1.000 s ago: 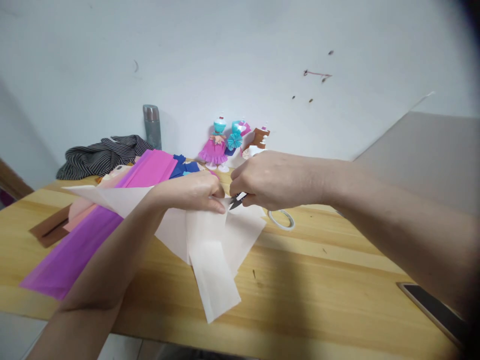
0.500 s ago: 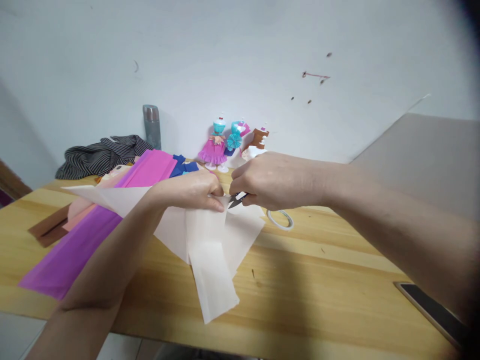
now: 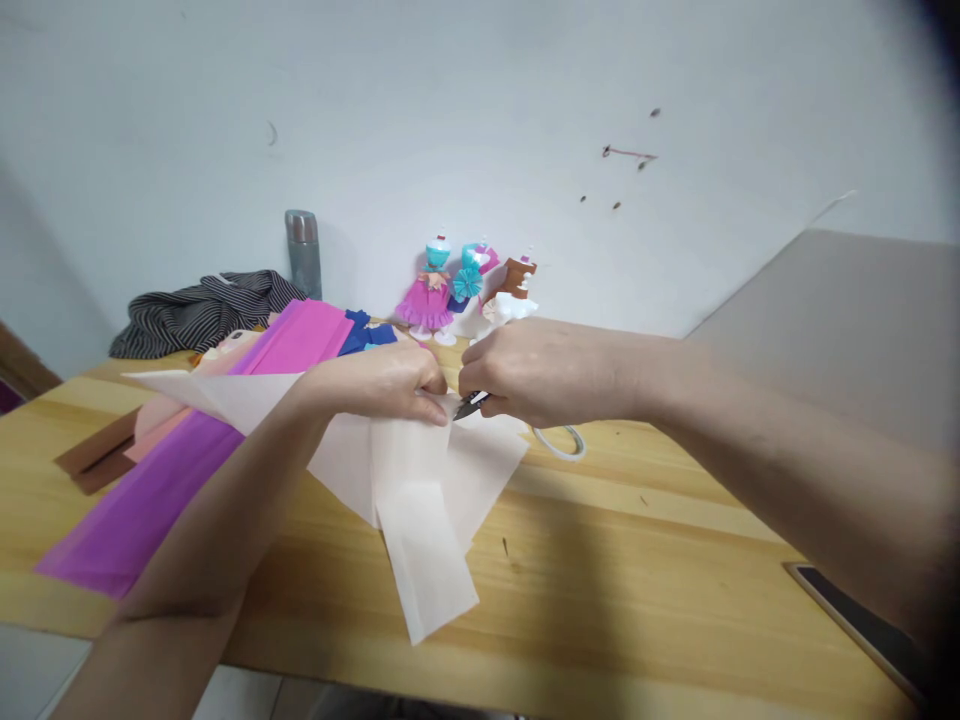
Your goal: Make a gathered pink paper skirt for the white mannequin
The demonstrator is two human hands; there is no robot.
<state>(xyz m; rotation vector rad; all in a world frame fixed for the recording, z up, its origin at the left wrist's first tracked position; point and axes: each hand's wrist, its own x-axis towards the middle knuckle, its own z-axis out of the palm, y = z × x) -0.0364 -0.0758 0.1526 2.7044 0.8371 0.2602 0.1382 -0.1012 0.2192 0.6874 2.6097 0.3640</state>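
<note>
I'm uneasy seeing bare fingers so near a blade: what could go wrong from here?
The left hand grips the thin white paper right by the tip of the small dark metal scissors in the right hand, so a slip might nick a finger. The paper lies in overlapping layers, so a cut could wander or catch the wrong one. The pale ring-shaped tape roll, close to the right hand, might get knocked.
</note>
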